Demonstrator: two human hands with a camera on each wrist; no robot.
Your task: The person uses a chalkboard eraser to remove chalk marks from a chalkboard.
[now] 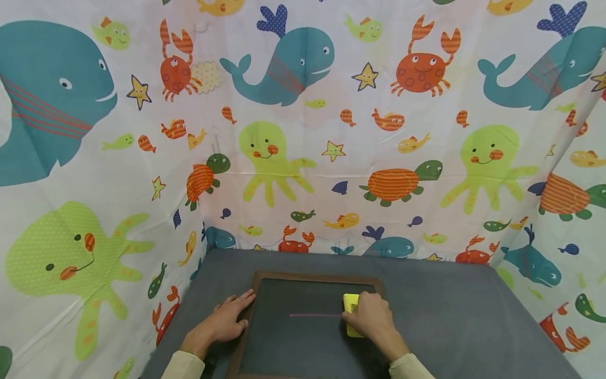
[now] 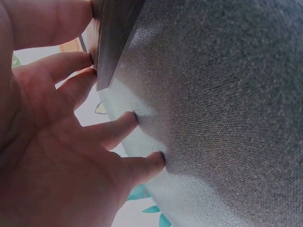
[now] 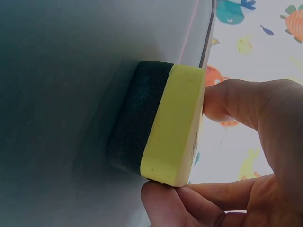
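A chalkboard [image 1: 284, 342] with a brown wooden frame [image 1: 312, 276] lies on the grey table. One pinkish-red line [image 1: 312, 315] runs sideways across its dark surface. My right hand [image 1: 374, 318] grips a yellow board eraser [image 1: 351, 302] at the line's right end. In the right wrist view the eraser's dark felt side [image 3: 142, 113] faces the board, with thumb and fingers on opposite sides of the yellow back [image 3: 173, 127]. At the board's left edge my left hand [image 1: 229, 318] rests with fingers extended; some fingertips touch the frame [image 2: 111, 42], others the cloth.
Grey cloth [image 1: 454, 316] covers the table around the board. Behind and on both sides hangs a white curtain [image 1: 303, 226] printed with whales, crabs, octopuses and turtles. The table's back edge meets the curtain just beyond the board.
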